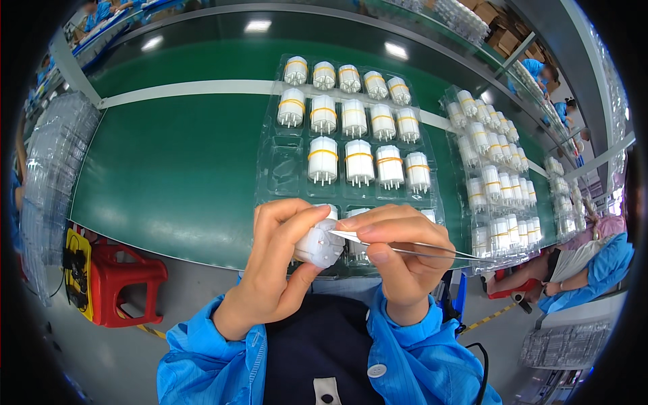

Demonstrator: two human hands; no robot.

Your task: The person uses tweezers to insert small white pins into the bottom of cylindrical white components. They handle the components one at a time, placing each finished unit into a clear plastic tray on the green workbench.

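My left hand (270,266) grips a small white cylindrical plastic part (318,244) close to my chest, its end face turned up. My right hand (398,253) pinches metal tweezers (412,248), whose tips touch the top of that part. Just beyond my hands lies a clear blister tray (280,169) on the green conveyor belt (175,162). It holds several rows of white cylinders with yellow bands and thin metal pins (359,162). The tray's left column of pockets is bare.
A second clear tray (496,182) full of the same parts lies to the right. Stacks of empty clear trays (54,169) stand at the left. A red stool (125,280) sits below the belt's edge. Another person in blue (587,266) sits at the right.
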